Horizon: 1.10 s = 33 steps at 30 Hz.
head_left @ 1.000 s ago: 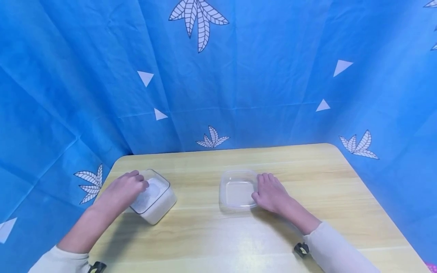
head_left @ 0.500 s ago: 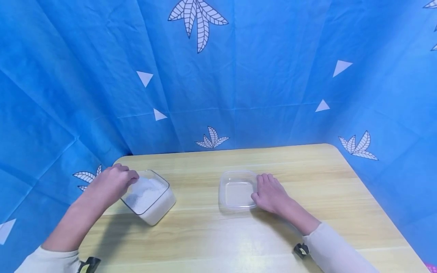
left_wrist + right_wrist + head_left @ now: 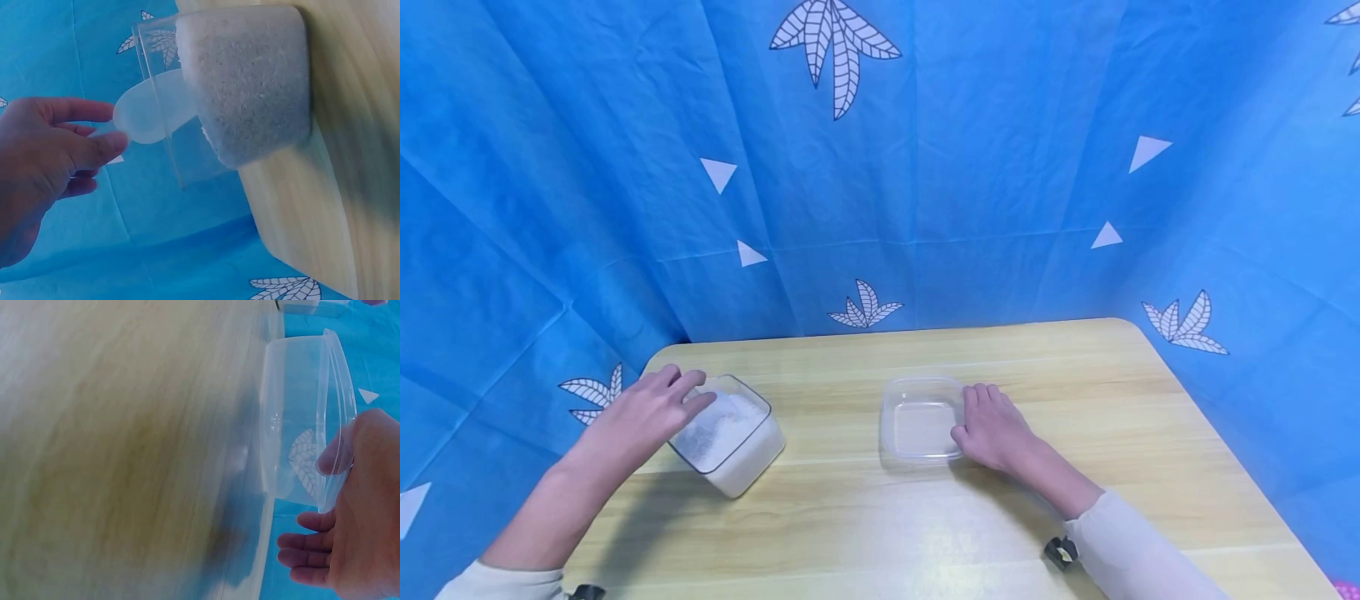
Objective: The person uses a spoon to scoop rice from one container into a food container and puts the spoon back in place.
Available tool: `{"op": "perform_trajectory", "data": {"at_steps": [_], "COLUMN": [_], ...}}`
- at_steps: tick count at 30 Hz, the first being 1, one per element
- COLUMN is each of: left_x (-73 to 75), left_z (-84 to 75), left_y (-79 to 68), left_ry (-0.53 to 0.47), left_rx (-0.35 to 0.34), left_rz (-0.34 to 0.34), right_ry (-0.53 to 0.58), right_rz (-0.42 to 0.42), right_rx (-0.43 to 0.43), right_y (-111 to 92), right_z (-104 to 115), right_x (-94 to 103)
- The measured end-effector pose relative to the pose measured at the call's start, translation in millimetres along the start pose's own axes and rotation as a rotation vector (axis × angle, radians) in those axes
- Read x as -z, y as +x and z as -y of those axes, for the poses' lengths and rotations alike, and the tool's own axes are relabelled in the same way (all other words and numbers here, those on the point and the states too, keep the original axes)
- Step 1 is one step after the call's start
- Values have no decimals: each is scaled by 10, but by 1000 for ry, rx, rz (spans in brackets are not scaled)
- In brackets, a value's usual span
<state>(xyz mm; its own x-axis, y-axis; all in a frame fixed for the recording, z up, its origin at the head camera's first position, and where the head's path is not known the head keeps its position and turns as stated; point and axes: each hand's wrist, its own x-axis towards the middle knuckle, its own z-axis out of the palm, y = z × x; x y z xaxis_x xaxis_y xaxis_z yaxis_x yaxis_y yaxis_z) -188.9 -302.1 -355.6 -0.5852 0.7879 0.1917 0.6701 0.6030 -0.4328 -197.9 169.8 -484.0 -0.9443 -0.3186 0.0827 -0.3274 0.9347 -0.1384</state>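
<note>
On the left of the table, a clear square canister (image 3: 747, 457) is filled with white grains (image 3: 250, 81) that look like rice. My left hand (image 3: 651, 408) is over its near-left rim. In the left wrist view its thumb and fingers lie on either side of the handle of a translucent scoop (image 3: 147, 115); the far end of the scoop's bowl is in the grains. My right hand (image 3: 996, 429) holds the right rim of a clear plastic food container (image 3: 898, 454), which stands on the table with nothing visible inside. The thumb laps the rim; the other fingers lie outside.
A pale wood-grain table (image 3: 850, 533) spans the view, with rounded far corners. Blue cloth (image 3: 970, 150) with white leaves and triangles hangs behind it and at both sides. Bare tabletop lies between the canister and the food container.
My left hand has moved left and back toward the canister's rim, and its fingers have spread from a closer grip. The right hand and food container stay still.
</note>
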Motion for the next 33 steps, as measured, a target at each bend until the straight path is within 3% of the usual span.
{"op": "perform_trajectory", "data": {"at_steps": [6,14,20,25,29,33], "left_x": [15,-72,-169,-248,-275,-266], "left_z": [0,-46,-94,-113,-130,-154], "left_y": [-1,67,107,109,91,84], "left_ry": [72,178,215,227,200,170], "left_rx": [-2,-77,-94,-91,-56,1], "left_rz": [-14,-139,-86,-93,-84,-25], "right_ry": [10,14,15,14,15,16], "right_rz": [2,-5,-13,-8,-8,-8], "right_rx": [2,2,4,1,8,11], "right_y": [3,10,21,35,41,46], "right_z": [7,15,23,26,30,34], "right_x": [0,-17,0,4,0,-6]}}
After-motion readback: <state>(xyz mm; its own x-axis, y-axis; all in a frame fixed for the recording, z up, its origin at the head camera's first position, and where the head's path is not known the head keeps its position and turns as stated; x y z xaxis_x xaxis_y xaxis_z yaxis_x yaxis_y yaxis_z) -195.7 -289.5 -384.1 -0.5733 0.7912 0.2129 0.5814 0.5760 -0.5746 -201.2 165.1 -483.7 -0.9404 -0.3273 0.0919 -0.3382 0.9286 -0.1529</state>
